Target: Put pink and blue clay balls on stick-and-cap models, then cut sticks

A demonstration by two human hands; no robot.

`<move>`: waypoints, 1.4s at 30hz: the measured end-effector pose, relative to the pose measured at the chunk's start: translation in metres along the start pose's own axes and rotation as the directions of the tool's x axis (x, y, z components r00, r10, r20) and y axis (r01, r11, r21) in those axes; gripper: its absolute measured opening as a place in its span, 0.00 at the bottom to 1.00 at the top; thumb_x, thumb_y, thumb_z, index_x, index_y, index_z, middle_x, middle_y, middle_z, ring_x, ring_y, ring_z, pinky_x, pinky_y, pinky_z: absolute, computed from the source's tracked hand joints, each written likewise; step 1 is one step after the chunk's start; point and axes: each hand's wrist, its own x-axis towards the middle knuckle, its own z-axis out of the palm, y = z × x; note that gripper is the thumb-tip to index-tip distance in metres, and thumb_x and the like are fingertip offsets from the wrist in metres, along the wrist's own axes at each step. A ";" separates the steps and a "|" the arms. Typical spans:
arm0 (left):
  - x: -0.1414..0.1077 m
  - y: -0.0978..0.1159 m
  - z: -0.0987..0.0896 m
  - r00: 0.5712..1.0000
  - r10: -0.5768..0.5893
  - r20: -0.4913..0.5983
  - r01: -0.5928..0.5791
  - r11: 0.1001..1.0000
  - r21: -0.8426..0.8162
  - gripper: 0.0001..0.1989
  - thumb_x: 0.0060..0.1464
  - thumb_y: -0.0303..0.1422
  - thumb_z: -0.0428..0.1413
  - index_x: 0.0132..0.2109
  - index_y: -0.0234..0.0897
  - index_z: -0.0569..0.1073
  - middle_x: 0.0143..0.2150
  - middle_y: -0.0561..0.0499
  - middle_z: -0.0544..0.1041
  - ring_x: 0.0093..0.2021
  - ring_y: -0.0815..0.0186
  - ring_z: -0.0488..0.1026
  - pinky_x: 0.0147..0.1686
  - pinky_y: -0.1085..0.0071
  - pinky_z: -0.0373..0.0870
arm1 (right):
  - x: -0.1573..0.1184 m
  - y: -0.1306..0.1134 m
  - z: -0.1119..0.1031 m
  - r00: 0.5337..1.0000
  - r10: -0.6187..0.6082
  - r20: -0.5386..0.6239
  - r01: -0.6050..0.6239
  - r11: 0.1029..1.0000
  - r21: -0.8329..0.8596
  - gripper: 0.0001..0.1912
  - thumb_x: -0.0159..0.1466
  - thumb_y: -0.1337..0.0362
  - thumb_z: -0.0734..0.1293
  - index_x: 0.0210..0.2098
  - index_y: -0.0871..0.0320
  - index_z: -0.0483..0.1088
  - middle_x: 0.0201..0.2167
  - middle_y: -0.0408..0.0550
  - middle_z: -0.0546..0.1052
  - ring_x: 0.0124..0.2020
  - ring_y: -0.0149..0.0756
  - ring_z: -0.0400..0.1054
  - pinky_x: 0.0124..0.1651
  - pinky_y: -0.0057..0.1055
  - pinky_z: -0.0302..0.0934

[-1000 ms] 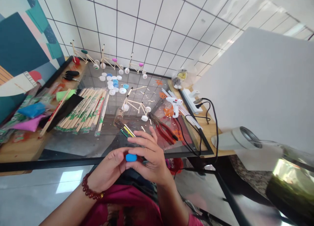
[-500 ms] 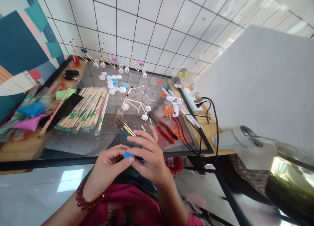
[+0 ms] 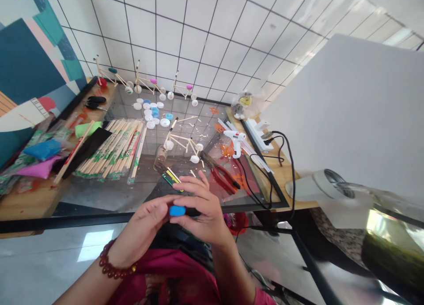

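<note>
While L hand & R hand pinch blue piece, prob clay, fingers closed on it, near edge of glass tabletop: 3 chopstick-and-cap models stand far, 4th model nearer, loose bottle caps remain.

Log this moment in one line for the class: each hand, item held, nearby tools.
left hand: holding blue piece | right hand: holding same piece | nearby: pliers, glue gun
</note>
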 end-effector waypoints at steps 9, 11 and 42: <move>0.003 -0.008 -0.002 0.992 -0.128 0.015 0.129 0.974 -0.186 0.13 0.46 0.40 0.71 0.37 0.37 0.86 0.32 0.47 0.85 0.34 0.66 0.78 0.41 0.74 0.74 | 0.001 -0.005 0.003 1.000 0.023 -0.009 -0.023 0.999 0.028 0.12 0.62 0.56 0.74 0.43 0.51 0.76 0.50 0.47 0.82 0.58 0.40 0.73 0.76 0.49 0.42; 0.003 -0.009 -0.002 0.992 -0.127 -0.002 0.125 0.978 -0.167 0.14 0.45 0.41 0.72 0.38 0.37 0.86 0.33 0.46 0.85 0.35 0.65 0.79 0.41 0.73 0.74 | 0.001 -0.007 0.005 0.999 0.029 -0.023 -0.028 0.999 0.026 0.09 0.62 0.59 0.73 0.43 0.51 0.75 0.49 0.46 0.83 0.58 0.39 0.74 0.76 0.49 0.42; 0.009 -0.011 -0.008 0.964 -0.200 0.177 0.255 0.887 -0.385 0.15 0.52 0.41 0.68 0.43 0.35 0.85 0.38 0.46 0.85 0.38 0.66 0.80 0.45 0.68 0.79 | -0.003 0.002 0.005 0.997 0.025 -0.076 -0.017 0.994 0.105 0.11 0.65 0.53 0.72 0.42 0.52 0.76 0.47 0.47 0.83 0.55 0.38 0.76 0.76 0.48 0.44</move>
